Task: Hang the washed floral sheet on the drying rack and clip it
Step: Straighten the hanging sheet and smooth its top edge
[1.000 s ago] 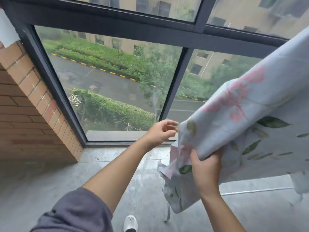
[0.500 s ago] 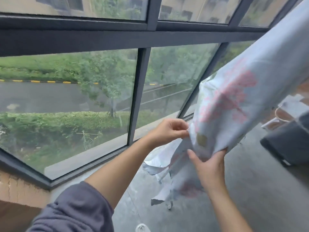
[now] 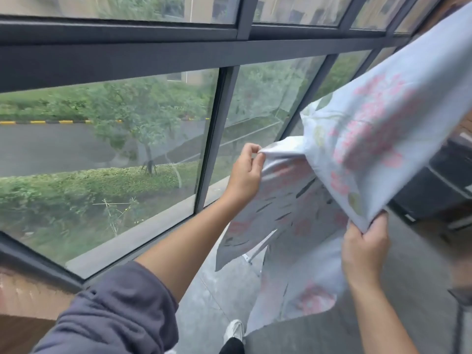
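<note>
A dark-framed window (image 3: 213,139) overlooks a road (image 3: 51,146) and green hedge (image 3: 76,185). A white shoe (image 3: 234,330) stands on the grey floor (image 3: 214,297).

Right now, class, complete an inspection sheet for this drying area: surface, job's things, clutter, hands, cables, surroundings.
Surface: grey floor, mottled.
Job's things: floral sheet held up in the air, not yet hung; rack and clips not clearly seen.
Clutter: dark boxy object at the right, blurred.
Hands: left hand pinches the sheet's edge; right hand grips a fold lower down.
Cables: nothing seen.
Surroundings: dark-framed window looking onto a road and hedges; brick wall at lower left.
</note>
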A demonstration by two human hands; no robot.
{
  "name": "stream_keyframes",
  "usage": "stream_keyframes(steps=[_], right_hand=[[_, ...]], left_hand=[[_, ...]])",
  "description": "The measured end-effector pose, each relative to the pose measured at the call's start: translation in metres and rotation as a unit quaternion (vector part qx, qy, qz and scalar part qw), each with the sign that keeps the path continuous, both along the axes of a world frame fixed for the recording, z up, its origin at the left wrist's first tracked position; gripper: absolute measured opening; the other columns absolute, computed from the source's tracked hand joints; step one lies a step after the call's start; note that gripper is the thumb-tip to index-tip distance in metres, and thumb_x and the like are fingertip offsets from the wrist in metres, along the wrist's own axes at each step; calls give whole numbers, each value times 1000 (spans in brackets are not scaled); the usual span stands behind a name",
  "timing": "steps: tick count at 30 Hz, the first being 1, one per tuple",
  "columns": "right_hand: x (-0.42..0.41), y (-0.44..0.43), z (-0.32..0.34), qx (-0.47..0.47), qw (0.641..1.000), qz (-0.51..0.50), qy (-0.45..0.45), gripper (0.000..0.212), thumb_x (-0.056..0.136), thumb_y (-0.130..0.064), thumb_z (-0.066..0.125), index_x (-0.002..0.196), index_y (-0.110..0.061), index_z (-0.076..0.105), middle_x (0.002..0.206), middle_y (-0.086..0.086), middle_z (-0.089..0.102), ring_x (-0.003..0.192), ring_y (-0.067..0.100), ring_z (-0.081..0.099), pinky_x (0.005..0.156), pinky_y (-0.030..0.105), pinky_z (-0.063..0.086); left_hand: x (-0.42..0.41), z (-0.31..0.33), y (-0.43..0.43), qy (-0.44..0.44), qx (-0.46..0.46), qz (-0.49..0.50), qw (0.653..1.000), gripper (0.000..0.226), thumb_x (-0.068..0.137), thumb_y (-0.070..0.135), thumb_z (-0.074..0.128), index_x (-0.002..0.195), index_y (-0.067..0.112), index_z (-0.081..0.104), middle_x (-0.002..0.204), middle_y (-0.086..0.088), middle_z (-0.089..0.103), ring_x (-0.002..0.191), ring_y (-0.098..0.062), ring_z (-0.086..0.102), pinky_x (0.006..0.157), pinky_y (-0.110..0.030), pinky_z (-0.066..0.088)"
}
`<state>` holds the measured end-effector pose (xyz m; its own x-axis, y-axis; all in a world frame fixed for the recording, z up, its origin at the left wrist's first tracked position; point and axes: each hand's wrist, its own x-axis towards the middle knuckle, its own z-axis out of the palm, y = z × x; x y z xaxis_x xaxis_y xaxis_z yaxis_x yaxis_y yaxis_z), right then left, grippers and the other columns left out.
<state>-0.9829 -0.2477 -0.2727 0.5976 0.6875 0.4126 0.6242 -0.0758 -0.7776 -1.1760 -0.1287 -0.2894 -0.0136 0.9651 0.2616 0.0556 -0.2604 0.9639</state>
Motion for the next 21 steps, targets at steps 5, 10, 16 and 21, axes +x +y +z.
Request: stream_keyframes(steps=[5, 10, 16, 21], right_hand=[[-12, -4, -4, 8, 1000, 22, 18, 37, 77, -22, 46, 108, -3, 55, 98, 17, 64, 90, 35, 58, 68, 27, 34], [-27, -6, -6, -12, 999, 39, -11, 34, 80, -25, 41, 100, -2, 55, 87, 19, 62, 78, 33, 53, 61, 28, 26], [-31, -8, -10, 17, 1000, 11, -3, 26, 86, 1, 53, 111, -5, 52, 94, 2, 59, 83, 20, 52, 70, 21, 34], [-28, 1, -7, 82, 997, 12, -2, 55, 79, 14, 49, 130, -6, 42, 117, 8, 51, 103, 16, 55, 88, 21, 45]], left_hand=[[-22, 5, -3, 114, 61, -63, 990, 37, 81, 39, 69, 85, 14, 41, 52, 5, 39, 44, -9, 26, 43, -22, 21], [-26, -11, -6, 247, 115, -71, 960, 29, 85, 29, 62, 72, 5, 51, 57, -9, 51, 53, -27, 46, 49, -36, 36], [-27, -39, -16, 314, 78, -74, 943, 24, 87, 16, 57, 65, 13, 47, 54, 0, 45, 53, -24, 41, 47, -31, 25], [-28, -46, -15, 339, 5, -90, 936, 24, 88, 22, 56, 66, 19, 46, 59, -1, 49, 58, -24, 46, 49, -29, 28]])
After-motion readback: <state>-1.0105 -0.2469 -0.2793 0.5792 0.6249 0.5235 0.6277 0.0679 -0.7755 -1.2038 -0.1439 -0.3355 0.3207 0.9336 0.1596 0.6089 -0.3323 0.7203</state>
